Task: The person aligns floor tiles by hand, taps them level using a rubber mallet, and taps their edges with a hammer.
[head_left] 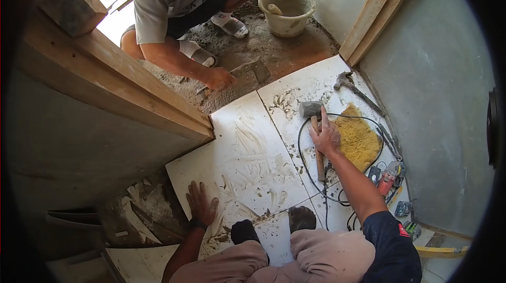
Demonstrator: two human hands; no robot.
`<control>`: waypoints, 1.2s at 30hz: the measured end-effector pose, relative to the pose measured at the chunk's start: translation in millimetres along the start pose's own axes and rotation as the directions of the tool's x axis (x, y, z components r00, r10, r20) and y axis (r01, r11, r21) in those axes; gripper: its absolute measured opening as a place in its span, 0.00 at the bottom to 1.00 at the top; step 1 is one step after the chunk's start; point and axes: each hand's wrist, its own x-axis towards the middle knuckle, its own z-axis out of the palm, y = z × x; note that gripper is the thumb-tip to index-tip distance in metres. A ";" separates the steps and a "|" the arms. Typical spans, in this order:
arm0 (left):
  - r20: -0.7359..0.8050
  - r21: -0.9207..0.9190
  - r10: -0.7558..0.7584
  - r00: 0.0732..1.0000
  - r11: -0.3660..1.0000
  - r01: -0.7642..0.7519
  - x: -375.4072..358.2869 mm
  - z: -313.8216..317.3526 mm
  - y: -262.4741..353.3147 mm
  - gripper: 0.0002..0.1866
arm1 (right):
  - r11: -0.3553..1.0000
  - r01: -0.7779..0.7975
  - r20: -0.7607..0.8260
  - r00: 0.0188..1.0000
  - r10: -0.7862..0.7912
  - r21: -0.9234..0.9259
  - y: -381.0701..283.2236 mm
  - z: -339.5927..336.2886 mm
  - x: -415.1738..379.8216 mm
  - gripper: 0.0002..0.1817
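Note:
My left hand [201, 204] lies flat with fingers spread on a large white floor tile [205, 159] smeared with grey cement. My right hand [328, 138] is closed around the wooden handle of a rubber mallet [311, 109], just below its dark head. The mallet lies low over the neighbouring tile [287, 90], its handle pointing back toward me. A yellow, rough-textured cloth or sponge [361, 138] is beside my right hand. Around both loops a black cable [299, 146]. Farther off, a claw hammer [361, 93] rests on the tile near the wall.
Beyond the tiles a person squats in the doorway, one hand [220, 79] on a trowel [253, 74] over wet mortar. Near their other hand stands a bucket [287, 22]. Wooden frames [132, 96] flank the opening. A red power tool [388, 177] lies at right.

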 end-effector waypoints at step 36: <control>-0.005 -0.022 0.003 1.000 1.000 -0.003 -0.7 -1.0 0.8 0.47 | 0.999 0.033 -0.024 0.999 -0.033 0.015 3.1 3.6 0.8 0.51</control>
